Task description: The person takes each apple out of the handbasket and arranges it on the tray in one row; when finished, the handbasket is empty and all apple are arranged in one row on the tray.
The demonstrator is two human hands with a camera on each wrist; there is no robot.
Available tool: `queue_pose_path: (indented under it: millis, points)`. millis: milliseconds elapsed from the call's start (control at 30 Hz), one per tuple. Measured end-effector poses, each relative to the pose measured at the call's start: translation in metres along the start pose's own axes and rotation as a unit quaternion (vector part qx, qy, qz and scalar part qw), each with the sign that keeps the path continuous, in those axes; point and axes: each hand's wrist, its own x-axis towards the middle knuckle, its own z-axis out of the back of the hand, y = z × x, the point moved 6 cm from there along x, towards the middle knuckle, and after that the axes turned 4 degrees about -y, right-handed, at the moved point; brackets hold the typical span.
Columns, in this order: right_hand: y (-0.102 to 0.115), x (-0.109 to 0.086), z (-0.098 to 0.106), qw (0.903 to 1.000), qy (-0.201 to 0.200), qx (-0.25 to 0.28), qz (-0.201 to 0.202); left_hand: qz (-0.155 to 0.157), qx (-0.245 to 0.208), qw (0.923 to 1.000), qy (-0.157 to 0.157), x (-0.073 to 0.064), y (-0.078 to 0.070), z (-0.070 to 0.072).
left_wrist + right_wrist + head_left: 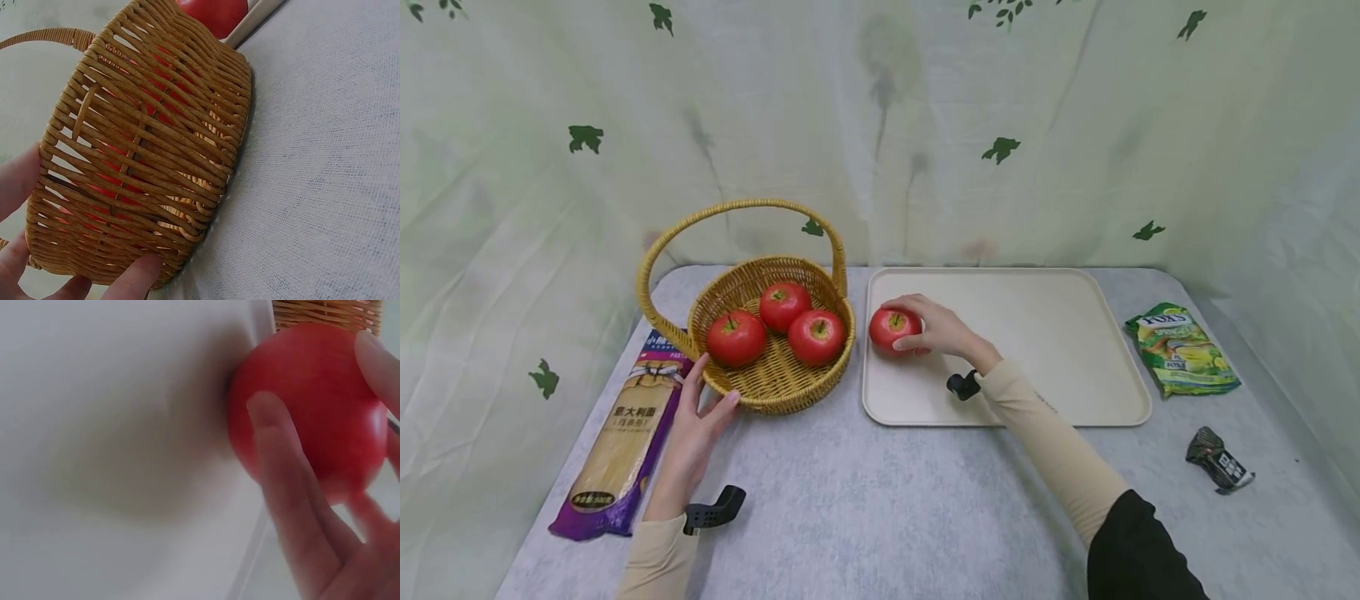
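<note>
My right hand (946,331) grips a red apple (886,330) by its sides, thumb in front and fingers over the back. The apple is at the left end of a cream tray (1007,350); in the right wrist view its skin (312,394) shows between the fingers. To the left stands a woven wicker basket (782,393) with a tall arched handle, with three red apples (782,306) inside. My left hand (688,437) holds the basket's near left side, its thumb at the rim; in the left wrist view fingertips (140,272) lie against the weave.
A purple pack of spaghetti (625,433) lies left of the basket, partly behind my left hand. Right of the tray are a green and yellow FOX'S candy bag (1180,350) and a small black wrapped item (1217,460). A pale leaf-patterned curtain (910,167) rises behind the table.
</note>
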Motion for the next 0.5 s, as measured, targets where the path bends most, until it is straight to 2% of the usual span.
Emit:
queue_pose_path:
  millis: [133, 267, 367, 500]
  points:
    - [-0.003, 0.001, 0.002, 0.9989, 0.024, 0.017, -0.036, -0.005, -0.001, 1.0, 0.002, 0.0, 0.0, -0.001]
    - [0.0, 0.001, 0.008, 0.9948, 0.029, 0.083, -0.051, -0.003, 0.003, 1.0, 0.002, 0.0, 0.0, 0.0]
    - [0.009, 0.003, 0.016, 0.989, 0.019, 0.14, -0.043, -0.003, 0.003, 1.0, 0.002, 0.0, 0.0, 0.0]
    - [0.027, 0.009, 0.024, 0.9798, 0.007, 0.199, -0.007, -0.003, 0.002, 1.0, 0.0, 0.0, 0.001, 0.001]
